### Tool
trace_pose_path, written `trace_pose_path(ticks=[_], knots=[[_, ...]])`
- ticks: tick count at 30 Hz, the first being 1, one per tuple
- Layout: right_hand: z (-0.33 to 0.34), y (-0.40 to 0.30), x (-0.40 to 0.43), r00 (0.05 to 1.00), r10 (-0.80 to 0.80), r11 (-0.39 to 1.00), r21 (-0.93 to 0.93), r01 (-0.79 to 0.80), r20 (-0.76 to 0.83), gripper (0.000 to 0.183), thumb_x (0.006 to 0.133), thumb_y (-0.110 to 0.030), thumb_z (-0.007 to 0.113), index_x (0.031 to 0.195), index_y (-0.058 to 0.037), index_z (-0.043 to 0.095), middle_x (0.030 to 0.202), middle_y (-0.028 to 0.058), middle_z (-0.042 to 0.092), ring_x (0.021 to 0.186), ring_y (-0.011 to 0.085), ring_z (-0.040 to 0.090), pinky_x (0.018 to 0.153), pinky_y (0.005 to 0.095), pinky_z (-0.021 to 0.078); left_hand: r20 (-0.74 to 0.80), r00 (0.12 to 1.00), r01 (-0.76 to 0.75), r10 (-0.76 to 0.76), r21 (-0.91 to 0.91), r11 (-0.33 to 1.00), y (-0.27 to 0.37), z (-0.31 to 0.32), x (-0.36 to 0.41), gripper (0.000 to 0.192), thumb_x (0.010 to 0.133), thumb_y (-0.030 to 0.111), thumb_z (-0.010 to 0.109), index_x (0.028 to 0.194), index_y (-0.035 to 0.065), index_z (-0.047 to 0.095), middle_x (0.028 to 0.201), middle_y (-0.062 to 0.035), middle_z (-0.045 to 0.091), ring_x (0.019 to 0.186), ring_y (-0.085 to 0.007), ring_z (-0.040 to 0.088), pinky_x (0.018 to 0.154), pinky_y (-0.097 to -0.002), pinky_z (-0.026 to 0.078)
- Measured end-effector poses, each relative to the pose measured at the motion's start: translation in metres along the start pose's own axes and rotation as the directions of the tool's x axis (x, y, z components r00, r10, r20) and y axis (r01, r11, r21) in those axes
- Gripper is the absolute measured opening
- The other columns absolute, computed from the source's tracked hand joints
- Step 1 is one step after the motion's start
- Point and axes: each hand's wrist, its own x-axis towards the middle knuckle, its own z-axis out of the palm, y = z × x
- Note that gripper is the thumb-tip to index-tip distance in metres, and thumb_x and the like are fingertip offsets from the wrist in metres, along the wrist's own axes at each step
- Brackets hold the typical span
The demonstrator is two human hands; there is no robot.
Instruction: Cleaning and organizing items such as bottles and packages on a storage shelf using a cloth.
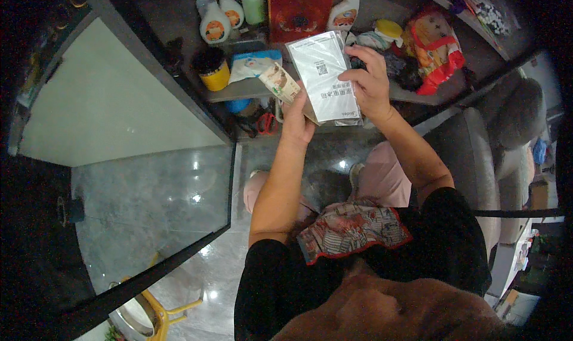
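A white Midea booklet in a clear plastic sleeve is held up before the shelf, bearing print and a square code. My right hand grips its right edge, fingers bent over the front. On the other side, my left hand holds a beige printed packet, which tilts up to the left. That hand's thumb lies along the packet, close to the booklet's lower left edge. Whether its hidden fingers also support the booklet, I cannot tell.
On the shelf stand white bottles, a green bottle, a red box and a yellow jar. A blue-white pack and a red-yellow bag lie there. A dark-framed glass door stands open at left.
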Motion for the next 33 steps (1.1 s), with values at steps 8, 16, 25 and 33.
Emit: trace_pose_path(ticks=[8,16,25,33], knots=[[0.004,0.004,-0.009,0.996,0.078,0.995,0.057,-0.08,0.033,0.02,0.06,-0.002,0.063,0.077,-0.0117,0.062,0.108,0.0089,0.056,0.099,0.0305,0.051,0.084,0.0386,0.0385,-0.014,1.0,-0.025,0.025,0.046,0.999,0.002,-0.005,0.001,0.033,0.086,0.015,0.053,0.115,0.003,0.043,0.111,-0.0097,0.053,0.102,-0.0214,0.053,0.085,-0.0356,0.045],[0.008,0.007,-0.014,0.992,0.125,0.99,0.056,-0.126,0.02,0.022,0.059,0.003,0.062,0.075,-0.011,0.061,0.107,0.008,0.056,0.095,0.0291,0.052,0.08,0.0359,0.0408,-0.026,1.0,0.001,-0.001,0.003,1.0,0.008,0.011,-0.003,0.032,0.084,0.016,0.057,0.112,0.0048,0.046,0.108,-0.0074,0.053,0.099,-0.0204,0.054,0.083,-0.0345,0.046],[0.026,0.016,-0.031,0.705,0.693,0.511,0.587,-0.628,0.152,0.051,0.071,-0.002,0.068,0.118,-0.0072,0.049,0.116,0.0105,0.052,0.101,0.0253,0.053,0.085,0.0338,0.0435,-0.096,0.995,-0.024,0.028,0.042,0.999,-0.002,-0.001,0.002,0.032,0.082,0.011,0.061,0.11,0.0061,0.046,0.107,-0.0063,0.052,0.099,-0.0203,0.053,0.084,-0.0351,0.045],[0.032,-0.003,-0.063,0.27,0.61,-0.394,0.581,-0.712,0.745,0.058,0.089,-0.05,0.037,0.128,-0.0078,0.038,0.126,0.008,0.045,0.117,0.0193,0.039,0.096,0.0376,0.0304,-0.216,0.967,-0.157,0.137,-0.079,0.984,-0.002,-0.007,0.009,0.037,0.084,0.01,0.057,0.117,0.0051,0.042,0.112,-0.0069,0.049,0.103,-0.0202,0.049,0.086,-0.0353,0.043]])
